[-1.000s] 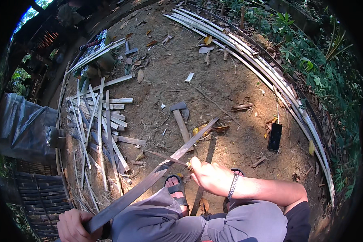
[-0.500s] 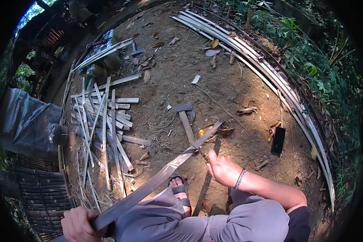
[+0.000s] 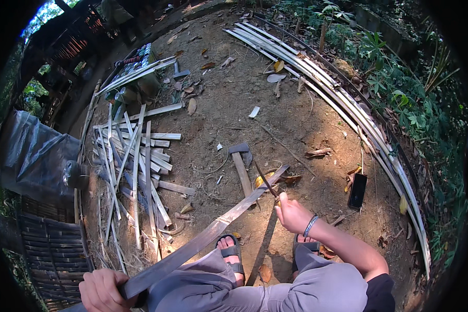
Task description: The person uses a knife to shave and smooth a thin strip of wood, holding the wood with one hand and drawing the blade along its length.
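A long bamboo strip [image 3: 208, 236] runs diagonally from the lower left of the frame up to the centre. The left hand [image 3: 103, 289] is closed around its lower end. The right hand [image 3: 292, 213], right of centre, grips a thin dark blade [image 3: 264, 179] against the strip's upper part. A hatchet [image 3: 241, 166] lies on the dirt just above, a black phone [image 3: 357, 191] to the right.

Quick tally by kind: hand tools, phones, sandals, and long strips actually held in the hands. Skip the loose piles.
Hand tools: 2, the hammer on the dirt and the thin knife in the right hand
Phones: 1, the black phone
Sandals: 2, left sandal and right sandal
Held strips: 1, the long bamboo strip gripped by the left hand
Total: 6
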`<state>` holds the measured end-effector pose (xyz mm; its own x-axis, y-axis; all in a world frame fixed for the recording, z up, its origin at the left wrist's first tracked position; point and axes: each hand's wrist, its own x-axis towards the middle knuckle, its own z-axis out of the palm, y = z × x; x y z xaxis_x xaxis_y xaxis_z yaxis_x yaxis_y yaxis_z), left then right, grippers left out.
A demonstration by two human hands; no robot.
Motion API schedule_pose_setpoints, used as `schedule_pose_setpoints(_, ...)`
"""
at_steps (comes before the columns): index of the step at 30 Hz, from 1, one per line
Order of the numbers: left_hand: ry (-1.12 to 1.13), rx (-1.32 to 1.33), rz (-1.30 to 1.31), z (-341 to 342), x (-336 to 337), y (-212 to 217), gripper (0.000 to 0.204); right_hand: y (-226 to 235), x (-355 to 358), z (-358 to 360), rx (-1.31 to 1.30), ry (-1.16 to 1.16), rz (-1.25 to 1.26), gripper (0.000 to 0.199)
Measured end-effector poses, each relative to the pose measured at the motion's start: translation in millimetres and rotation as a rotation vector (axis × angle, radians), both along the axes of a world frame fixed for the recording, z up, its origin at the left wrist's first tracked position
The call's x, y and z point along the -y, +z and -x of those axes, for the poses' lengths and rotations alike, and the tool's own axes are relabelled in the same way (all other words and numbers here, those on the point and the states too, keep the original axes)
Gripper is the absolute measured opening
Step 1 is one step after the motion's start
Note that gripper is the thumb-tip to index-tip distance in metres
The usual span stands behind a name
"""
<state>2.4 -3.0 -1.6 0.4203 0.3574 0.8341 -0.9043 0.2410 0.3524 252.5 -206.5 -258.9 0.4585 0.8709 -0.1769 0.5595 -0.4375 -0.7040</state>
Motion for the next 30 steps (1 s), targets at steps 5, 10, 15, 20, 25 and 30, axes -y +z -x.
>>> schedule_pose_setpoints(5,0.052,0.014,0.008,4.1,-2.8,-4.0,0.044,50.7,-6.9,23.0,-0.041,0.124,-0.023,0.027)
schedule_pose_setpoints(10,0.0,-0.007,0.006,3.5,0.1,-2.4,0.043,-26.0,0.6,-20.2,0.06,-0.078,0.105,0.028)
schedule_pose_setpoints(15,0.026,0.004,0.013,12.5,-7.3,-7.9,0.042,28.7,-6.8,13.2,-0.037,0.065,0.022,0.027)
schedule_pose_setpoints(20,-0.052,-0.029,-0.016,2.1,-5.2,-4.7,0.041,-35.5,-4.8,-30.5,0.1,-0.081,0.033,0.029)
schedule_pose_setpoints(25,0.015,0.006,0.039,12.6,-7.5,-7.8,0.037,11.5,-2.0,5.7,-0.031,0.027,0.035,0.028)
schedule_pose_setpoints(30,-0.118,0.121,-0.113,-25.6,-2.4,-4.0,0.04,-55.6,10.0,-34.0,0.057,-0.09,0.071,0.028)
